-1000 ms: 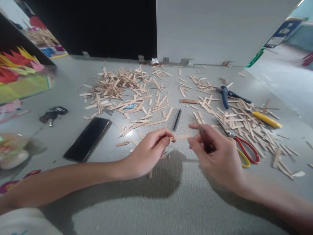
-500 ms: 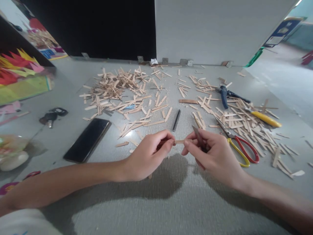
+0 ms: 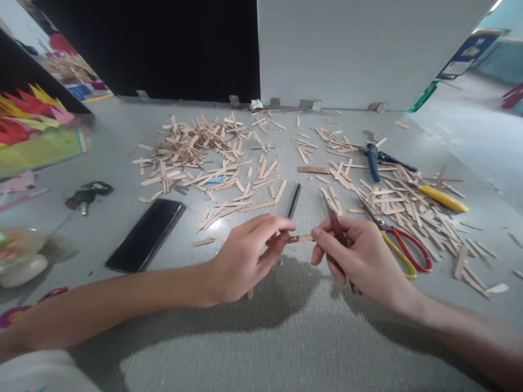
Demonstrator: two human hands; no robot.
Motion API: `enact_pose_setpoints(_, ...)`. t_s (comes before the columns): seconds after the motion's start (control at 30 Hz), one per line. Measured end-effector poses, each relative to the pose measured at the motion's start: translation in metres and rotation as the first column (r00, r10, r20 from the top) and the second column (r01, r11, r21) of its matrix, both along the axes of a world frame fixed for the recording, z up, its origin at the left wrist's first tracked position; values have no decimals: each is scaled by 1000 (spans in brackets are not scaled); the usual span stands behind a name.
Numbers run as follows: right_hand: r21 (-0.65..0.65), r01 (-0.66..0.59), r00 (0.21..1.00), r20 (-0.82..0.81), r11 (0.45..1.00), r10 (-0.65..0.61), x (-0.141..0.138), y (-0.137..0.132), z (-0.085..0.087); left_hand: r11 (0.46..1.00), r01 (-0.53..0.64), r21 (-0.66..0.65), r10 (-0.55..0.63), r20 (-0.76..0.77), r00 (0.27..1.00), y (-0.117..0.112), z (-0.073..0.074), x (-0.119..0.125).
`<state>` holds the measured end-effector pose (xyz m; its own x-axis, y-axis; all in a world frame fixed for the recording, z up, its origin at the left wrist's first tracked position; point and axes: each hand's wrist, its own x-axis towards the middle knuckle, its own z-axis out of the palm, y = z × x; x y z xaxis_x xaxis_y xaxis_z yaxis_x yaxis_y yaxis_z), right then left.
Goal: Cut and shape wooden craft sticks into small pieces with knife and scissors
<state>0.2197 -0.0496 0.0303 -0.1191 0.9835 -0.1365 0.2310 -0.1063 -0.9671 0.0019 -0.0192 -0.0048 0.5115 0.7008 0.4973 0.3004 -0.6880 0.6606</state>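
Observation:
Between my hands a short piece of flat wooden craft stick (image 3: 301, 238) lies level, just above the table. My left hand (image 3: 249, 256) has its curled thumb and fingers at the left end of the stick. With thumb and forefinger, my right hand (image 3: 359, 250) pinches the right end. That same hand also grips a narrow dark blade (image 3: 335, 220), its tip pointing up and away; a thin end shows below the fingers. A black pen (image 3: 295, 200) lies just beyond the left fingertips. Scissors with red and yellow handles (image 3: 412, 250) rest right of my right hand.
A heap of craft stick pieces (image 3: 196, 141) spreads at the back left, another pile (image 3: 417, 207) at the right. Blue-handled pliers (image 3: 373, 162) and a yellow-handled tool (image 3: 443, 198) lie there. A phone (image 3: 145, 234) and keys (image 3: 87, 195) are at left. Upright panels (image 3: 347, 49) stand behind.
The fingers of my left hand have loosened and lifted slightly, showing more of the stick. My right hand has shifted a little right, and the blade now points more steeply away.

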Motion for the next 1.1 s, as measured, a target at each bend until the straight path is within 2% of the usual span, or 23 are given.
enact_pose_setpoints(0.1,-12,24,1000,-17,1000,-24,-1,0,0,992,44,116,-46,14,999,1,-4,-1)
enact_pose_setpoints(0.27,-11,42,999,-33,999,-42,-1,-1,-1,988,62,145,-64,8,998,3,-6,-2)
enact_pose_setpoints(0.37,-4,44,999,-15,999,-44,-1,-2,-1,980,60,188,-48,-70,996,4,-4,-2)
enact_pose_setpoints(0.43,2,41,999,-12,999,-41,-2,-2,-2,962,74,262,-30,-168,985,5,-1,-3)
enact_pose_setpoints(0.5,-2,40,999,-17,999,-40,-3,-3,-3,925,118,362,-12,-283,959,5,1,-4)
enact_pose_setpoints(0.6,-12,37,999,-37,999,-37,-4,-3,-4,831,194,521,52,-420,906,6,3,-5)
enact_pose_setpoints(0.7,-16,36,998,-58,999,-37,-5,-4,-6,707,226,671,157,-460,874,7,1,-3)
enact_pose_setpoints(0.77,-26,36,997,-66,999,-38,-6,-5,-8,646,239,726,196,-459,867,8,0,-1)
enact_pose_setpoints(0.9,-46,31,996,-80,998,-34,-7,-6,-10,602,250,758,225,-461,858,9,-2,1)
enact_pose_setpoints(1.1,-45,15,996,-82,999,-18,-8,-7,-11,585,233,777,256,-449,856,8,-5,3)
